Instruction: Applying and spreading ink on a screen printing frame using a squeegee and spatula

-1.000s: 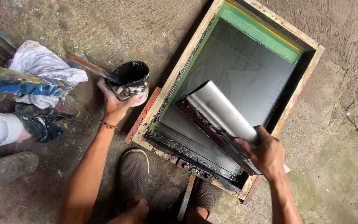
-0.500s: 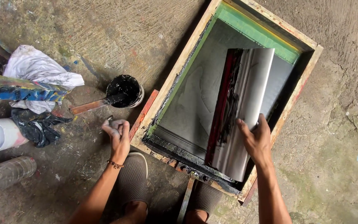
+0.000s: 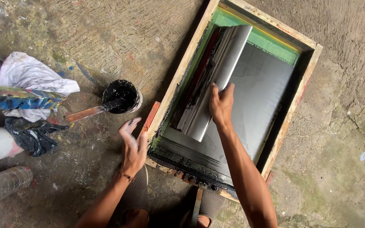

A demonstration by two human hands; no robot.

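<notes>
Head view: the right hand (image 3: 221,103) presses fingers and thumb onto a long metal scoop coater (image 3: 216,82), lying inside the wooden screen frame (image 3: 178,78) at centre, close to its left edge. The coater's long axis runs from lower left to upper right. Grey mesh (image 3: 262,93) lies open to its right. The left hand (image 3: 132,145), fingers spread and blurred, hovers just left of the frame's lower corner, near a black ink cup (image 3: 121,96) on the concrete floor (image 3: 64,29).
</notes>
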